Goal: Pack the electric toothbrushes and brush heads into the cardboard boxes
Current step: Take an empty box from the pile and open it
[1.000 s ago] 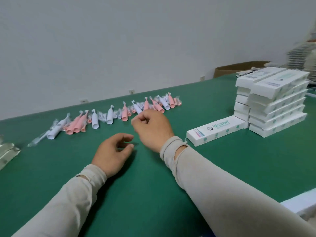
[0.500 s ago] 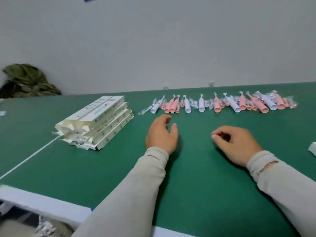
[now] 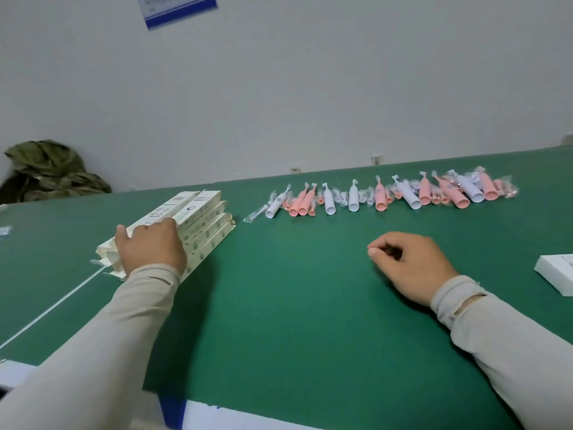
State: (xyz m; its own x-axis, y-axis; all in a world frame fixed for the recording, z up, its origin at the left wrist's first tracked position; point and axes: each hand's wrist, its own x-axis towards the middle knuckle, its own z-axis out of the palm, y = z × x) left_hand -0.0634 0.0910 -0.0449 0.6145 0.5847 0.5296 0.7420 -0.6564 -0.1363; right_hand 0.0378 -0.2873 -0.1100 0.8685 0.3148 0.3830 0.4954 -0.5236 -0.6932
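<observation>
A stack of flat, unfolded white cardboard boxes [image 3: 203, 209] lies on the left of the green table [image 3: 294, 311]. My left hand [image 3: 152, 248] lies over the stack's near end, thumb at its left edge and fingers curled over the top box. A row of pink and white electric toothbrushes and bagged brush heads [image 3: 381, 197] runs along the far side of the table. My right hand [image 3: 409, 262] rests on the table in front of the row, fingers loosely curled, with nothing seen in it.
A closed white box [image 3: 558, 273] lies at the right edge of view. An olive-green cloth bundle [image 3: 52, 172] sits at the far left against the wall. The table's white near edge [image 3: 248, 420] runs along the bottom.
My view has swung left. My left hand has moved from the middle of the table onto the stack of flat boxes. My right hand stays resting on the table.
</observation>
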